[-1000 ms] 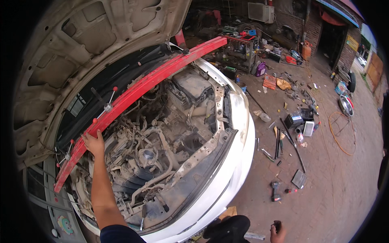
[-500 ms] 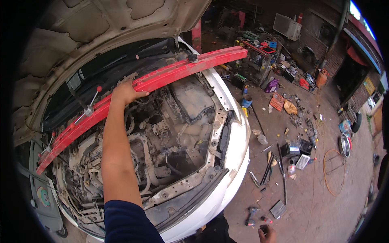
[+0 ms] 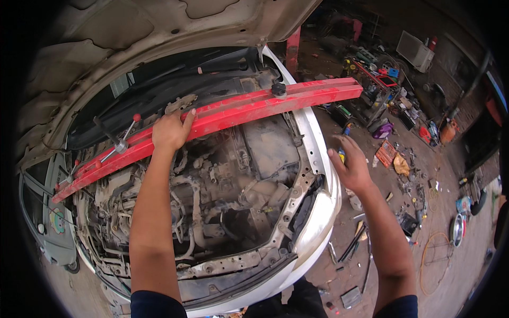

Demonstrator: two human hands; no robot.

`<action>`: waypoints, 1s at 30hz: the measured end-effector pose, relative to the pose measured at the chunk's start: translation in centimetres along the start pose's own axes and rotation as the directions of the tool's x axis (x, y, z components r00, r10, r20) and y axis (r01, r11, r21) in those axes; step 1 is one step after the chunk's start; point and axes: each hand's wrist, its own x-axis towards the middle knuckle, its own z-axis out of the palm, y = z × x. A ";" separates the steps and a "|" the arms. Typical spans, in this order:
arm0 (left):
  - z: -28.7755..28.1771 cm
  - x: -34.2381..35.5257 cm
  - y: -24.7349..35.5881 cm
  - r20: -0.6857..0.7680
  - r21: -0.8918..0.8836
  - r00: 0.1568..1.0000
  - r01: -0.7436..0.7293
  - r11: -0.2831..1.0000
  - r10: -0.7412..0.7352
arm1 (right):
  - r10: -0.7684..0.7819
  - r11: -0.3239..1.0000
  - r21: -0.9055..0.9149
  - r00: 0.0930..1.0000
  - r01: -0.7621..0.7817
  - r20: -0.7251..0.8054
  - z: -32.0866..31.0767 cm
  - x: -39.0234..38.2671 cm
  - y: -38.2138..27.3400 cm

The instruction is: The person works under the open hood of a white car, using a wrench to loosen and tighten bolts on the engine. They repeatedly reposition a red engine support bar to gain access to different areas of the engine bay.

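Observation:
A long red engine support bar (image 3: 228,117) lies slantwise across the open engine bay (image 3: 217,196) of a white car. My left hand (image 3: 170,131) is closed over its near edge, thumb up along the bar; the other fingertips are partly hidden. A threaded rod with a crank handle (image 3: 121,146) and a red ball-ended lever (image 3: 136,117) stand on the bar to the left of that hand. Toward the bar's right end sits a black knob (image 3: 278,90). My right hand (image 3: 351,165) is raised beside the white fender (image 3: 324,143), fingers apart and holding nothing.
The raised hood (image 3: 127,32) hangs over the windshield side. A grey vehicle (image 3: 50,222) stands at the left. On the right floor lie tools, an orange toolbox (image 3: 386,153), an orange hose (image 3: 427,259) and a metal bowl (image 3: 456,230). A cluttered red cart (image 3: 374,74) stands farther back.
My right hand has come up from the lower edge to beside the fender. The left hand stays on the bar. The view has shifted, and the bar's right end appears farther right and lower.

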 end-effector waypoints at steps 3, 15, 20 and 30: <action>-0.1 0.2 0.6 -0.016 -0.015 1.000 0.002 1.000 -0.002 | -0.074 0.991 -0.114 0.997 0.069 -0.037 2.9 12.2 4.2; 0.5 0.0 0.6 -0.115 -0.027 0.993 -0.002 1.000 -0.001 | -0.096 0.926 -0.348 0.981 0.149 0.166 8.5 20.8 8.2; 0.7 0.4 0.5 -0.089 -0.004 0.996 0.013 1.000 -0.013 | -0.102 0.921 -0.364 0.986 0.143 0.130 8.4 20.9 8.3; 0.6 -0.1 0.6 -0.047 -0.010 0.998 0.042 0.999 -0.042 | -0.093 0.930 -0.346 0.990 0.126 0.110 9.0 20.4 8.8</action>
